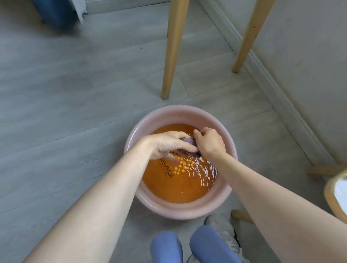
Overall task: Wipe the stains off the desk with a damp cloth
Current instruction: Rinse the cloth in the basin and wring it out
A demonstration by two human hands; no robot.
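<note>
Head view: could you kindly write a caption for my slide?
The left hand and right hand grip a purple cloth inside a pink basin of water on the grey floor.

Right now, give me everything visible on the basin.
The basin is round, pink and plastic-looking, standing upright on the grey floor beside a wooden leg. Its bottom looks orange under rippling water, with dark lettering and pale dots. Inside it, the left hand and right hand grip a purple cloth at the water.
</note>
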